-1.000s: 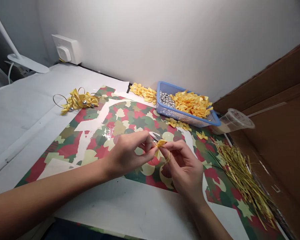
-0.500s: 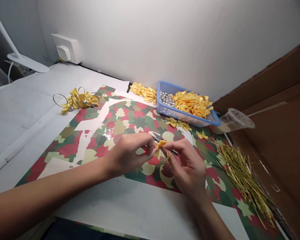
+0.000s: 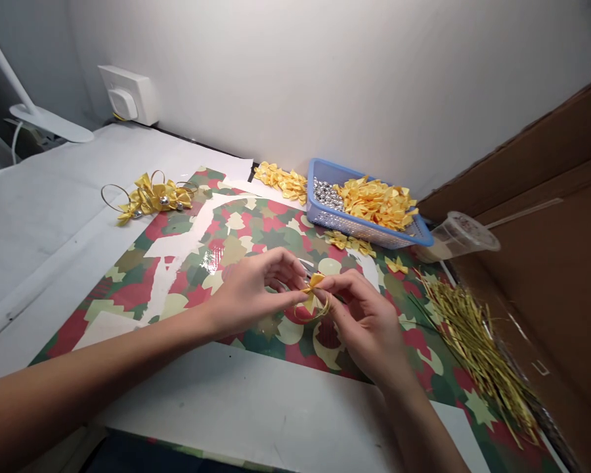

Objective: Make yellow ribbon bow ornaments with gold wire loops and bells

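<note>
Our left hand (image 3: pixel 249 290) has uncurled slightly; between our hands sits the yellow bow (image 3: pixel 317 280), pinched by our right hand (image 3: pixel 372 322); whether the left grips, we cannot tell.

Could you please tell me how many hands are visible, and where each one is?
2. The left hand has its fingertips at the left end of a yellow bow; the right hand pinches it from the right. Some fingers are partly hidden.
</note>
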A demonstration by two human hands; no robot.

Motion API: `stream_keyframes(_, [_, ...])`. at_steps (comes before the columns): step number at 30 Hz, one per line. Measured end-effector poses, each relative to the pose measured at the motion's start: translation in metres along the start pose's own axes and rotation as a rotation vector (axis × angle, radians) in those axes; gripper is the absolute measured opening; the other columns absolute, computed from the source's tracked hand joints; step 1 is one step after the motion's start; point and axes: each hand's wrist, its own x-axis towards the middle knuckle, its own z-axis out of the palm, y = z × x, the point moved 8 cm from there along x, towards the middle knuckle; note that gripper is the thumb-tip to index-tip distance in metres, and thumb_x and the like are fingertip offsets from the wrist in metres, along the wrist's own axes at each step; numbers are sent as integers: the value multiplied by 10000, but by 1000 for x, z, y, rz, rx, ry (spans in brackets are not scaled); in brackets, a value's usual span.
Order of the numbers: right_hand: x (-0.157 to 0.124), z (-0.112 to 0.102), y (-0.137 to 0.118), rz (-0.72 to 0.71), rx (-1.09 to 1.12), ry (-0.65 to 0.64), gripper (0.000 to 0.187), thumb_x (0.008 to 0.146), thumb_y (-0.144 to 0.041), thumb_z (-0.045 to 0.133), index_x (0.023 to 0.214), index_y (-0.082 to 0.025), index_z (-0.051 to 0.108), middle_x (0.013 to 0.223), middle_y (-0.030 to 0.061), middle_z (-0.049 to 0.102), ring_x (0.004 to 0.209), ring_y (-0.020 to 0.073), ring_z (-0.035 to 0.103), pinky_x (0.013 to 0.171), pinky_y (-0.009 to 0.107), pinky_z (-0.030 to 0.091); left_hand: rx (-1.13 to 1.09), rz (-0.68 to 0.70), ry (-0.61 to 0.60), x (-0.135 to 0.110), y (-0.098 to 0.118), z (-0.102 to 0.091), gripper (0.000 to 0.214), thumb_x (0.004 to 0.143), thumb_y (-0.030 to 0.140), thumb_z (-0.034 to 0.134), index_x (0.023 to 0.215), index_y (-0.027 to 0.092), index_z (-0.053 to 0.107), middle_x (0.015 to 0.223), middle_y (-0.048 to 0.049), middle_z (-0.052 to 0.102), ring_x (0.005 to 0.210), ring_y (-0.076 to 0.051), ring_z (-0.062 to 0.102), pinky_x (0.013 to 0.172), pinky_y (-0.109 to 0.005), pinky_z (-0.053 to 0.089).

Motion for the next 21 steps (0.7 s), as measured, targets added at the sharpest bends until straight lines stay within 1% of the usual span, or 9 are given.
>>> stream_keyframes(2, [0, 0, 0, 10, 12, -5, 69, 884, -225, 558, 838, -224, 608, 806, 19, 582, 755, 170, 561, 678, 300, 454, -93, -97, -20, 1, -9, 2, 242, 716, 208, 721, 896, 146, 573, 786, -29, 642, 746, -149, 654, 691, -293, 564])
stream_keyframes(4, [1, 0, 0, 14, 19, -12, 67, 883, -232, 561, 838, -224, 610, 798, 18, 579, 745, 168, 559, 671, 297, 455, -170, -155, -49, 2, -15, 4, 275, 695, 191, 738, 919, 138, 588, 753, -19, 644, 725, -139, 651, 685, -288, 562])
stream_keyframes(7, [1, 1, 0, 24, 23, -28, 71, 883, -234, 558, 840, -223, 613, 792, 16, 582, 735, 165, 562, 660, 291, 457, -226, -199, -103, 2, -19, 9, 237, 708, 168, 723, 927, 136, 637, 747, -18, 669, 705, -122, 649, 700, -279, 553])
stream_keyframes(12, [1, 1, 1, 41, 29, -69, 76, 883, -235, 556, 846, -217, 620, 783, 15, 575, 711, 158, 563, 615, 277, 456, -222, -257, -206, -1, -20, 16, 130, 754, 182, 685, 881, 159, 700, 824, -27, 701, 742, -118, 659, 713, -245, 533])
stream_keyframes(16, [1, 1, -1, 65, 57, -81, 91, 882, -268, 564, 832, -212, 617, 765, 17, 564, 669, 154, 558, 557, 269, 456, -234, -267, -227, -2, -19, 16, 129, 762, 203, 687, 886, 181, 716, 839, -17, 699, 744, -109, 647, 707, -224, 524])
stream_keyframes(19, [0, 2, -1, 77, 81, -91, 97, 884, -275, 566, 828, -211, 614, 766, 12, 553, 663, 145, 558, 547, 257, 458, -208, -292, -206, 0, -20, 14, 83, 772, 187, 662, 828, 183, 723, 796, -2, 687, 689, -88, 615, 657, -188, 501])
stream_keyframes(21, [0, 3, 0, 88, 96, -103, 98, 887, -278, 565, 834, -212, 614, 775, 11, 549, 666, 140, 558, 548, 250, 459, -185, -312, -188, 1, -21, 12, 97, 779, 163, 628, 788, 183, 722, 760, 8, 676, 659, -77, 592, 632, -172, 482])
